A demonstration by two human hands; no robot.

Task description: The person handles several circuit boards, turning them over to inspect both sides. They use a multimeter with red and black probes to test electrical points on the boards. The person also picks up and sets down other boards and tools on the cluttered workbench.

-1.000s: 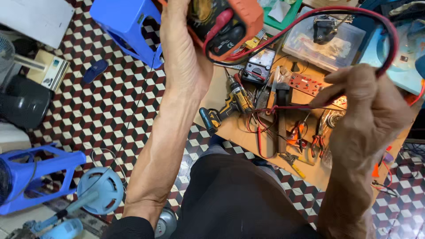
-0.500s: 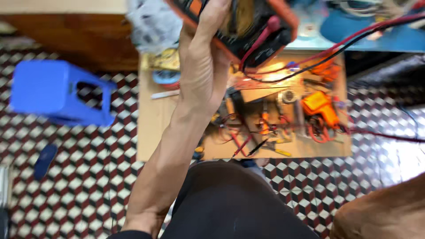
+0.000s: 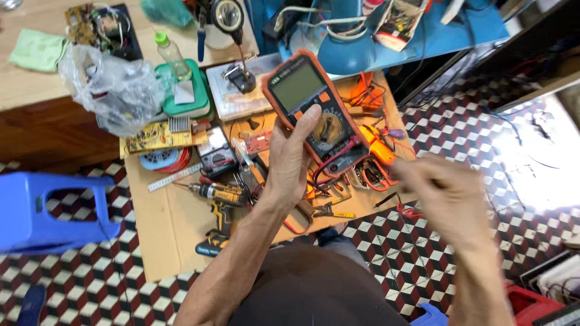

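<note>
My left hand (image 3: 291, 158) grips an orange-cased digital multimeter (image 3: 308, 102) from below, thumb near its round dial, holding it up over a low wooden board. Red and black test leads (image 3: 338, 164) run from the meter's lower end. My right hand (image 3: 444, 193) hovers blurred to the right of the meter, fingers curled; I cannot tell whether it holds a lead. Below the meter lie pliers (image 3: 331, 211) and a tangle of wires.
A yellow cordless drill (image 3: 219, 202) lies on the wooden board (image 3: 172, 232). A blue plastic stool (image 3: 45, 211) stands at left on the checkered tile floor. A clear plastic bag (image 3: 115, 90), a circuit board (image 3: 154, 136), a small bottle (image 3: 169, 54) and a blue lamp (image 3: 344, 48) crowd the back.
The view has swung, so the board and tools now sit centred. The meter has come lower with its screen facing me. My right hand has moved in beside it.
</note>
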